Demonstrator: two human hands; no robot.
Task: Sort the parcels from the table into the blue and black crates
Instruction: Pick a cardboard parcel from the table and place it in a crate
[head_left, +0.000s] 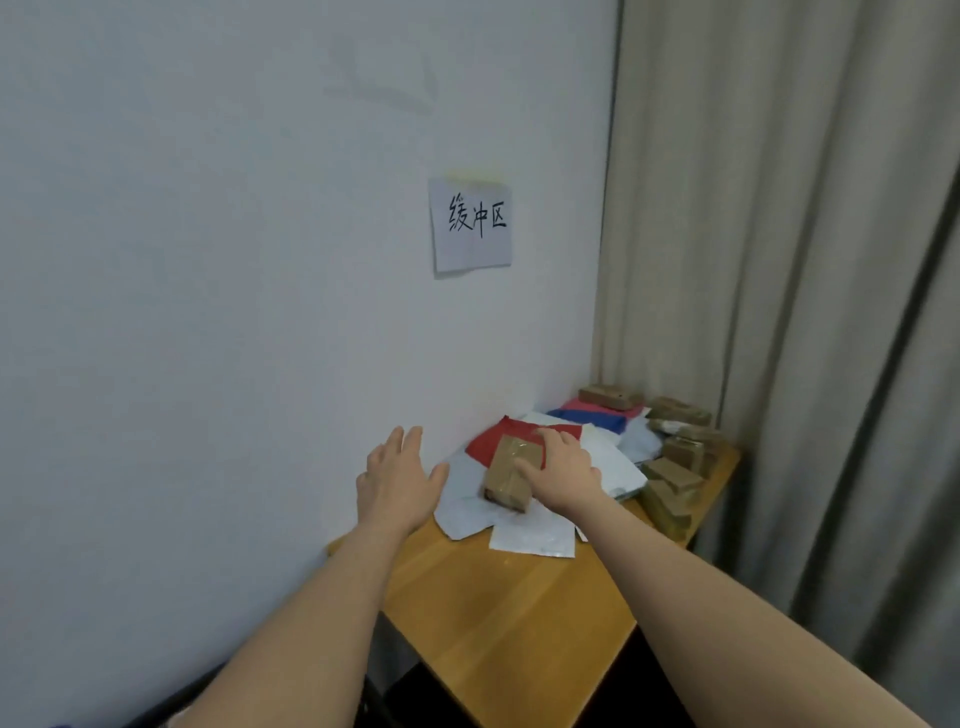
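Parcels (597, 457) lay heaped across the far end of a wooden worktop (519, 597) set against a white wall, in the head camera's single view: flat mailer bags in white, red, blue and pink at the middle, and small brown tape-wrapped boxes (670, 483) crowded along the right edge beside a beige curtain (779, 260). One brown box (506, 475) sat on top of the white and red mailers, and the person's right hand (563, 475) rested on it, fingers draped over its far end and thumb laid along its top, the grip loose and not plainly closed round it. The left hand (397, 480) hovered just beside the pile with fingers spread and straight, holding nothing. The box looked stiff and compact, probably light enough for one hand, though its glossy tape seemed likely to be slick; a hold across its narrow width, thumb on one long side and fingers on the other, appeared the surest. The mailers beneath looked thin, limp and slippery, better pinched at an edge. A handwritten paper sign (471, 223) hung on the wall above. Neither the blue nor the black crate was in view.
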